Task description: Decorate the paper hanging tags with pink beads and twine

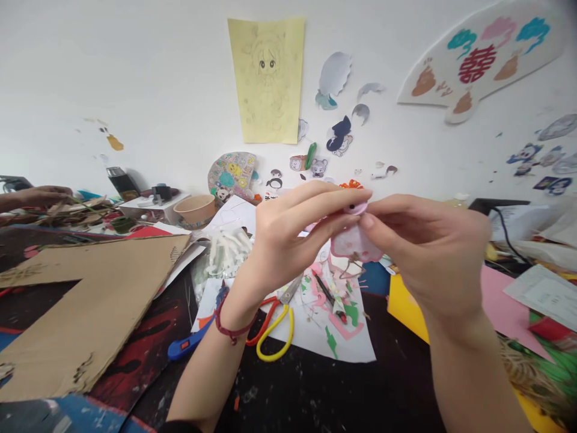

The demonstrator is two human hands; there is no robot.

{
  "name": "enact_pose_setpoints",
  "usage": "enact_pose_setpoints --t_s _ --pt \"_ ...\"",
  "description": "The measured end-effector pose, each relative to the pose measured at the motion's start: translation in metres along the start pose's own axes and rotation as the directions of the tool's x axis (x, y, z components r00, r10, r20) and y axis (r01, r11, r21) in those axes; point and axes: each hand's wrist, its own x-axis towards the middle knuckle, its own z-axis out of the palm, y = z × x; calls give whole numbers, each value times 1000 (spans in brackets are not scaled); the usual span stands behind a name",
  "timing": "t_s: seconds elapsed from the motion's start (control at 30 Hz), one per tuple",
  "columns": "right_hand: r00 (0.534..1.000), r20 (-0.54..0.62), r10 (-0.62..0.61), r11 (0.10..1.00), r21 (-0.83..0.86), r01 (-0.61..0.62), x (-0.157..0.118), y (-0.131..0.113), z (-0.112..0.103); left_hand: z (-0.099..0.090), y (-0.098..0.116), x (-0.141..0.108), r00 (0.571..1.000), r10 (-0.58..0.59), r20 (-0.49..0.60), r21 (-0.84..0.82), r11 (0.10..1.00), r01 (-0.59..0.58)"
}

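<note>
My left hand [293,234] and my right hand [419,246] meet in front of me, both closed on a small pink-and-white craft figure [356,243]. It has a dark round spot on its pale pink upper part, and thin brown strands hang below. The fingers hide much of it. An orange frilled piece [352,184] shows just above; whether it is attached, I cannot tell. Beneath the hands lies white paper [311,343] with pink and green scraps and a dark pen [327,291]. Scissors [277,325] with yellow and red handles rest by my left wrist.
A blue glue gun [193,341] and cut cardboard [112,313] lie to the left. Behind them are a bag of white sticks [225,252] and a tan bowl [196,209]. Another person's hand [40,196] is at far left. Pink paper [505,307] lies right.
</note>
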Motion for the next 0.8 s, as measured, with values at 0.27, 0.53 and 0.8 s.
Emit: enact_pose_setpoints --t_s 0.27,0.53,0.8 --pt "1000 27 14 999 47 -16 2 2 -4 2 -2 -2 1000 26 7 -36 999 -26" --pt "979 -36 -201 943 -279 183 0 0 2 5 -8 -4 980 -180 -84 -170 972 164" --pt "758 63 -649 549 -652 524 -4 1 1 3 -6 -3 979 -173 -111 -152 976 155"
